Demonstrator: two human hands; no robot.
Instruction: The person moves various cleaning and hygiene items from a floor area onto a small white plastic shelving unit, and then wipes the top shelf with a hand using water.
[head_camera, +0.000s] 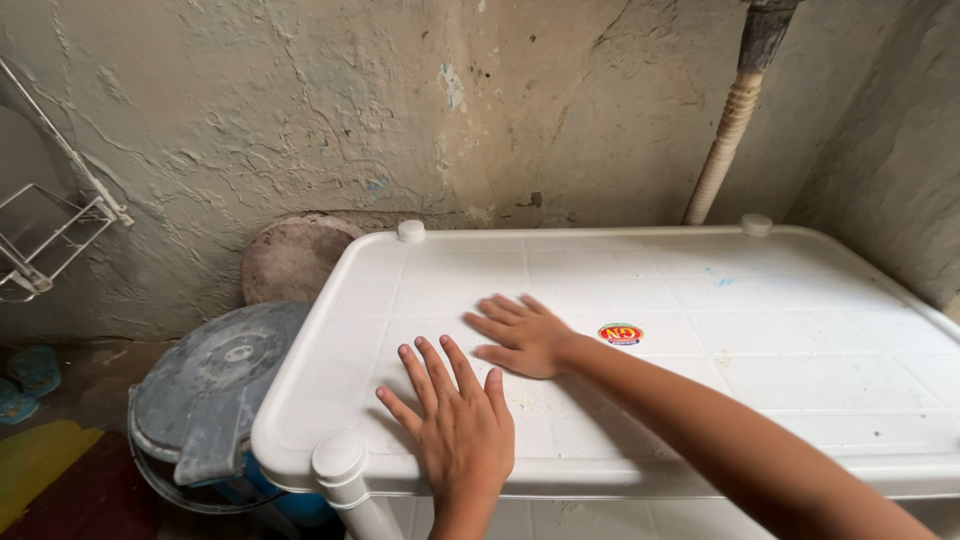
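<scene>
Head camera looks down on a white plastic table (760, 330) against the cracked wall (300, 110). Left hand (455, 425) and right hand (525, 335) lie flat on it, fingers spread, gripping nothing, seemingly pressing it steady. Beside the table's left edge sits a lidded grey bin (215, 395).

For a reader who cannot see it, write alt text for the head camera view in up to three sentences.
Two bare hands lie flat, fingers spread, on a white plastic table: the left hand near its front edge, the right hand further in, beside a small round sticker. A cracked plaster wall stands behind, and a lidded grey bucket sits to the left.
</scene>
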